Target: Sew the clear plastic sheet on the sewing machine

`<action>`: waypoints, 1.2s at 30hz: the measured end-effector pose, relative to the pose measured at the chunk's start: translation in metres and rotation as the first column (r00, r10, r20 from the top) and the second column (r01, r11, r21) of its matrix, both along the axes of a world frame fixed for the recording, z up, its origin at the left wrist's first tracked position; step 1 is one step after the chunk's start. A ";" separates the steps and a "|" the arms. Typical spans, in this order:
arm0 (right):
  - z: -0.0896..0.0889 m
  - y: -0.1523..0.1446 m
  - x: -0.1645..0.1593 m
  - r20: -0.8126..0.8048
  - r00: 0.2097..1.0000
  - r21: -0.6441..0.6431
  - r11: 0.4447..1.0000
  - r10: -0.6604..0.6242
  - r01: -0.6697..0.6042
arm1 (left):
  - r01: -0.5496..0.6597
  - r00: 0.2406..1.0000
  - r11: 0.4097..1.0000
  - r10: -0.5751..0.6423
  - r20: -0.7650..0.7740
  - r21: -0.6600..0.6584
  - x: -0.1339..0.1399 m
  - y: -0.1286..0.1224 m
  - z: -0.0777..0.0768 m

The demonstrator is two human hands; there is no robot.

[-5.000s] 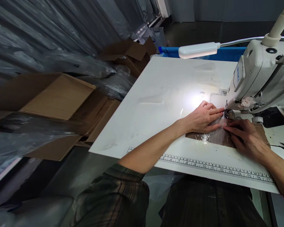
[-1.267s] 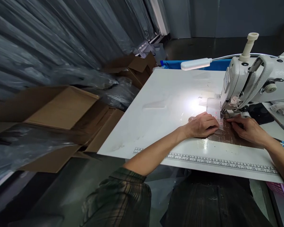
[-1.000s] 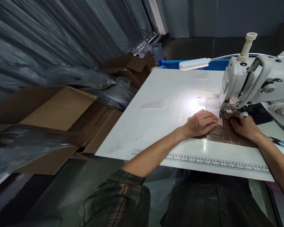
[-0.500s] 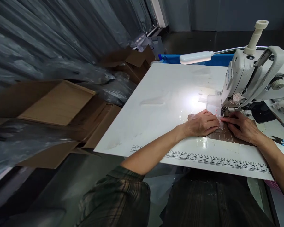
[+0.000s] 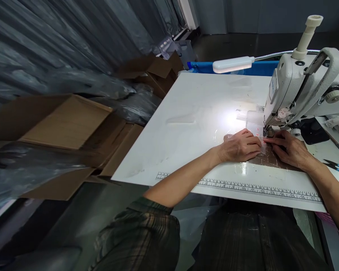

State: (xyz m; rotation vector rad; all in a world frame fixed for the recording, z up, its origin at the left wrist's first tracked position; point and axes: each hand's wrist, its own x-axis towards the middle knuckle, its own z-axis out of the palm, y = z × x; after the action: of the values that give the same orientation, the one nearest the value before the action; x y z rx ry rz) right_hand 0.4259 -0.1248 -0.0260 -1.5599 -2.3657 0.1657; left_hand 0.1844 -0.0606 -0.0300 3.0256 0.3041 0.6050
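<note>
Under the needle area of a white sewing machine (image 5: 282,90) lies a clear plastic piece (image 5: 252,119) with small pink marks. A glossy brown sheet (image 5: 267,160) is beneath it on the white tabletop. My left hand (image 5: 240,146) presses the plastic from the left, fingers together and bent down over its edge. From the right, my right hand (image 5: 289,148) holds the same piece close to the presser foot, index finger stretched toward it and thumb tucked lower. The fingertips' exact grip is partly hidden.
A printed ruler (image 5: 243,188) runs along the table's front edge. Blue-handled scissors (image 5: 337,166) and a black phone-like slab (image 5: 313,131) lie at right. A white lamp (image 5: 233,64) lights the work. Open cardboard boxes (image 5: 64,120) stand left of the table.
The view has shifted slightly. Both hands keep nearly the same place beside the needle, and the plastic piece shows no clear movement.
</note>
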 end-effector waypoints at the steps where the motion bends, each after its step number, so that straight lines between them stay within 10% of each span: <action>1: 0.000 0.000 0.000 0.002 1.000 -0.009 1.000 -0.001 0.001 | 0.004 1.000 1.000 -0.004 0.001 0.008 0.000 0.000 0.000; 19: 0.006 -0.004 -0.004 0.007 0.986 0.126 0.978 0.169 -0.169 | 0.134 0.990 0.984 -0.138 -0.029 -0.115 -0.003 0.004 0.016; 36: 0.006 -0.007 -0.013 0.127 0.992 0.074 0.997 0.022 -0.032 | -0.003 0.993 0.999 0.008 -0.117 0.046 0.002 0.000 0.017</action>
State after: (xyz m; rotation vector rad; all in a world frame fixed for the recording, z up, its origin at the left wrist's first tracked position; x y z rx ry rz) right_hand 0.4134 -0.1316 -0.0196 -1.5458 -2.4586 -0.0176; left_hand 0.1861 -0.0601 -0.0129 3.1118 0.3071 0.4419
